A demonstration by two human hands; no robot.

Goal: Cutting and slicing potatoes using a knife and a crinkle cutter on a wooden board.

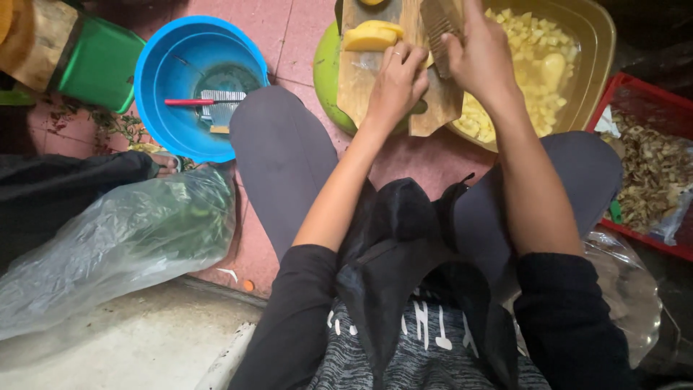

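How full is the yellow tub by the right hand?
Partly full: the yellow tub holds a heap of pale yellow cut pieces, with bare wall showing above them.

Large clear plastic bag (115, 245) of green leafy matter is lying crumpled on the floor at lower left, beside the person's knee. Second clear plastic bag (628, 289) is bulging at lower right, contents unclear. Small clear wrapper (675, 217) is hanging over the red crate's edge. No labels, signs or screens showing.
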